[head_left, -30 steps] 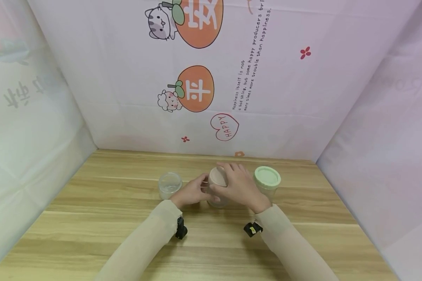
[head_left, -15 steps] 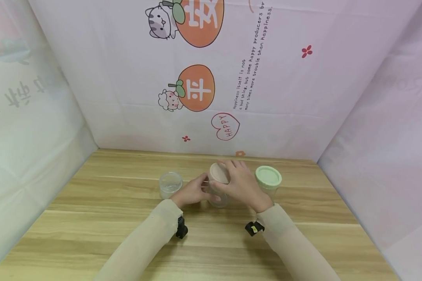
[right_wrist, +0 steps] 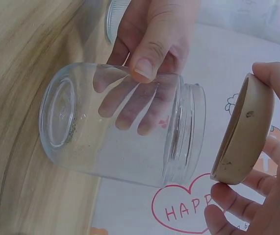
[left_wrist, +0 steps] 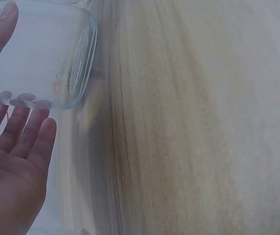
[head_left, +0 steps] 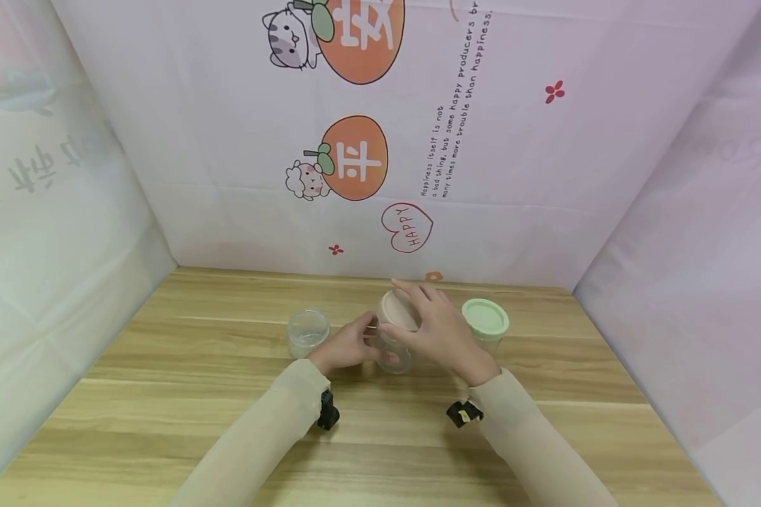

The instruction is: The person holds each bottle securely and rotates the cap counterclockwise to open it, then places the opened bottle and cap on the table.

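We find the jar (right_wrist: 120, 152) over mid-worktop (head_left: 380, 451), close to upright, long axis near vertical, mouth up. The left hand (head_left: 345, 346) grips its side, thumb near, fingers seen through the glass. The right hand (head_left: 440, 336) pinches the lid (right_wrist: 245, 132) by its rim, tilted, just apart from the mouth. Lid masks the mouth from the head camera; left wrist view crops the jar. Base contact: we cannot tell.

Glossy glass jar (right_wrist: 125, 147), matt lid (right_wrist: 245, 129) (dark-flecked), smooth wood-grain table (head_left: 387, 436)
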A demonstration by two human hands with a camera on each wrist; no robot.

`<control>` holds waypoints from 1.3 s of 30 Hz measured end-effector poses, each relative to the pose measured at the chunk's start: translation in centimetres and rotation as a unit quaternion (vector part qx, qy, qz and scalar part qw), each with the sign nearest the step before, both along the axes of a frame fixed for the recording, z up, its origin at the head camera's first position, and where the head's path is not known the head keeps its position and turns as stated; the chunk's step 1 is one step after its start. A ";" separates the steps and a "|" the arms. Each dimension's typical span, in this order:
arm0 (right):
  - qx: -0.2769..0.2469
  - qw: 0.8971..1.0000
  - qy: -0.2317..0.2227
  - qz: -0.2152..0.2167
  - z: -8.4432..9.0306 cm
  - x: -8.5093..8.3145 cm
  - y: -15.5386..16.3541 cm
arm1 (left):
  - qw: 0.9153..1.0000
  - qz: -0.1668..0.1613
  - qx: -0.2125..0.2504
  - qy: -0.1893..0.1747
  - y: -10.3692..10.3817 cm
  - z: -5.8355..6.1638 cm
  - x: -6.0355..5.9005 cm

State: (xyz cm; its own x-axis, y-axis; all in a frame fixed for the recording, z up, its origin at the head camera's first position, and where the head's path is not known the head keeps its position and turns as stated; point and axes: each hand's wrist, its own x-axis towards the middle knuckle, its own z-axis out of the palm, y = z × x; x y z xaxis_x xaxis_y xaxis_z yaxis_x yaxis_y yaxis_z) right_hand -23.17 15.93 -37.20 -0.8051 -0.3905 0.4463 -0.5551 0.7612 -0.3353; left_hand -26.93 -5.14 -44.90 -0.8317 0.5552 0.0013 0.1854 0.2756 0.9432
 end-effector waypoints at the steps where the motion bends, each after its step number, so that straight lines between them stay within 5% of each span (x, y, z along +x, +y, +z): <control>1: -0.003 1.000 -0.004 0.001 0.0 0.0 0.1 | 1.000 0.000 0.000 0.000 0.0 0.0 0.0; 17: -0.079 0.993 -0.086 0.027 0.4 0.8 1.5 | 1.000 -0.006 0.003 0.010 0.1 -0.3 -0.3; 30: -0.139 0.975 -0.153 0.085 0.4 1.2 2.5 | 1.000 0.001 -0.014 0.017 0.1 -0.1 0.0; 39: -0.147 0.965 -0.198 0.088 0.2 1.8 3.3 | 0.999 0.001 -0.017 0.027 0.2 0.0 0.1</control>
